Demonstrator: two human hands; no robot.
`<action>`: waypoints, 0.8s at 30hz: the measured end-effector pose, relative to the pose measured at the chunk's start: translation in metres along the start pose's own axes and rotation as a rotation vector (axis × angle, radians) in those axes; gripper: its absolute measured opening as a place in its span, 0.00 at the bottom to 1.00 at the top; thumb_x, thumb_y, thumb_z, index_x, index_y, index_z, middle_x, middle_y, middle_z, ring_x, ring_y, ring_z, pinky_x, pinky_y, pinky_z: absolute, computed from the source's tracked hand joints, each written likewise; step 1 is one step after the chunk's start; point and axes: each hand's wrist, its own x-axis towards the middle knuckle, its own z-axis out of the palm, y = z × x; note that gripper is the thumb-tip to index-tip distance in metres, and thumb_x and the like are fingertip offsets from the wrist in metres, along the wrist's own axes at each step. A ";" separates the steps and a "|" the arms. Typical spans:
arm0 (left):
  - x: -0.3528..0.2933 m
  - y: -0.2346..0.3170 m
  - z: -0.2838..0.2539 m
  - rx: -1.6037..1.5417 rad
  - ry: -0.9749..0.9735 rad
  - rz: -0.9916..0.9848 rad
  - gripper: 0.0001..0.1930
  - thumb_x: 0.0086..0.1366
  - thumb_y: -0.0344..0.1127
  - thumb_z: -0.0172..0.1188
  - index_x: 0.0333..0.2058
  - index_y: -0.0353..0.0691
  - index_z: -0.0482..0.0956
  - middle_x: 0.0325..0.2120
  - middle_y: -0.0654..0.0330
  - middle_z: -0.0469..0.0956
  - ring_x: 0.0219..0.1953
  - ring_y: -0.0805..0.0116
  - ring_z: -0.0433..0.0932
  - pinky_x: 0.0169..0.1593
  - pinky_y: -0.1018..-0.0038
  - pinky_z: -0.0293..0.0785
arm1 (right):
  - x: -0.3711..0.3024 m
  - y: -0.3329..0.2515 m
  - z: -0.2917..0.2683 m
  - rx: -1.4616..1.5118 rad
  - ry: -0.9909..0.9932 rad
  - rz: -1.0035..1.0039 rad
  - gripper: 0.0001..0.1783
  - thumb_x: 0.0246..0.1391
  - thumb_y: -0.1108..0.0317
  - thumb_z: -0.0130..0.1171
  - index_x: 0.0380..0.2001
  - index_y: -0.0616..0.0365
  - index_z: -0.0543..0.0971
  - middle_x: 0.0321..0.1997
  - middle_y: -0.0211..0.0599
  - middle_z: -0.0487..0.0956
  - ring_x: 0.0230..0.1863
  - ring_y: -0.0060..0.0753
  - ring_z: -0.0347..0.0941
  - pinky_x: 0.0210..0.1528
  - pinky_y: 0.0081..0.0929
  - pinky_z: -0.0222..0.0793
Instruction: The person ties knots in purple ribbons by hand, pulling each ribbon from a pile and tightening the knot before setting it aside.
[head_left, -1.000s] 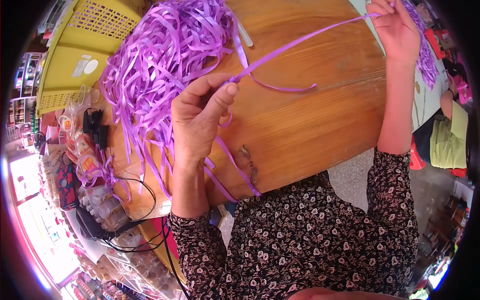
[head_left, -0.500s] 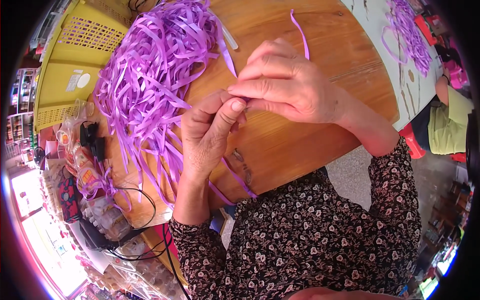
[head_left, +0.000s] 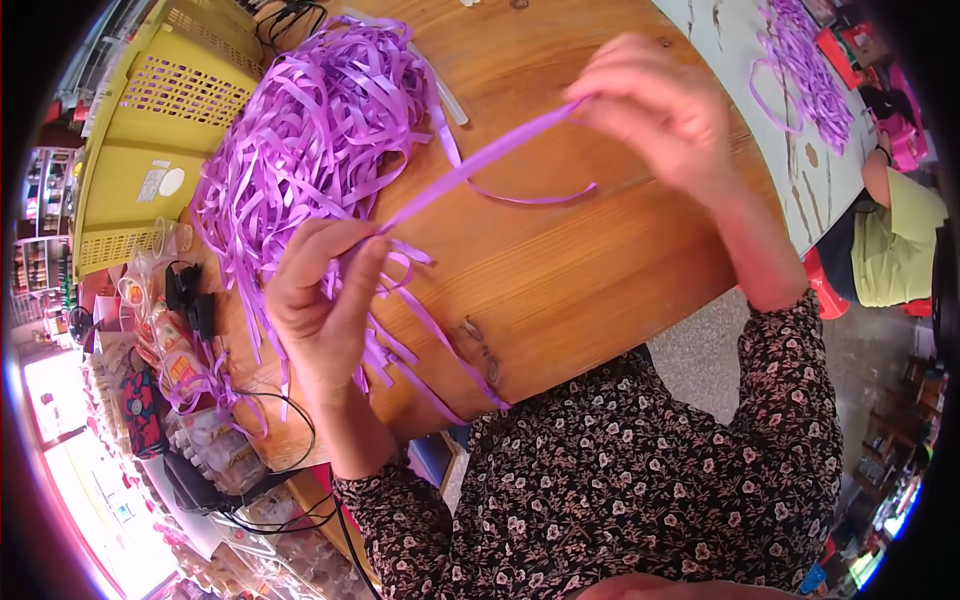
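Note:
A purple ribbon (head_left: 470, 165) is stretched straight between my two hands above the wooden table (head_left: 560, 260). My left hand (head_left: 325, 290) pinches its lower end between thumb and fingers, beside the near edge of the ribbon heap. Up to the right, my right hand (head_left: 665, 110) grips the other end between thumb and fingertips, slightly blurred. The big tangled heap of purple ribbons (head_left: 310, 130) lies behind and to the left of my left hand. Loose ribbon strands (head_left: 430, 320) trail below that hand toward the table's near edge.
A yellow perforated basket (head_left: 150, 140) stands at the far left. Near it are plastic packages (head_left: 215, 450) and black cables (head_left: 300, 430). On a white table (head_left: 790, 150) at the right lies another purple ribbon bunch (head_left: 810, 80); a person in a yellow-green top (head_left: 900, 240) is beside it.
My hands, close together before, have moved apart: the left toward the lower left, the right up and rightward. The ribbon between them is now drawn out taut.

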 end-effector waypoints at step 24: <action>-0.052 -0.079 -0.095 -0.514 0.459 -0.223 0.04 0.63 0.27 0.53 0.35 0.37 0.76 0.31 0.61 0.77 0.33 0.72 0.74 0.39 0.76 0.71 | -0.070 0.099 -0.155 1.305 0.734 0.523 0.11 0.58 0.76 0.47 0.45 0.66 0.69 0.48 0.43 0.71 0.51 0.39 0.65 0.62 0.47 0.54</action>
